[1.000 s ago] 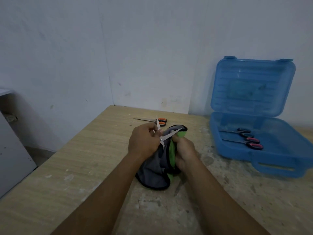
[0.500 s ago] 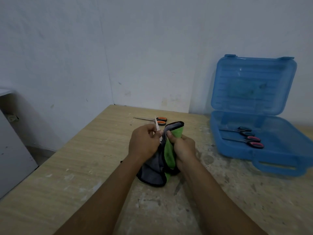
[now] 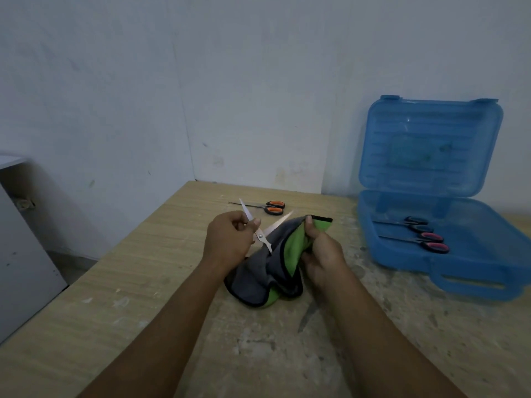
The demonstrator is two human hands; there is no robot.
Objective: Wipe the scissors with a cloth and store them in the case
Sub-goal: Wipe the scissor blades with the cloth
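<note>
Above the worn wooden counter (image 3: 129, 282), my left hand (image 3: 228, 244) grips open steel scissors (image 3: 260, 234); my right hand (image 3: 323, 258) pinches a grey-green cloth (image 3: 270, 265).

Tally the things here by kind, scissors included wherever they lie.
Case: 1
Cloth: 1
Scissors: 4 (held scissors in the left hand, orange scissors on the table, dark scissors and pink scissors in the case)
Total: 6

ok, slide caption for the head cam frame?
Left hand holds open scissors by grey-green cloth gripped in right hand; two pairs lie in blue case.
</note>
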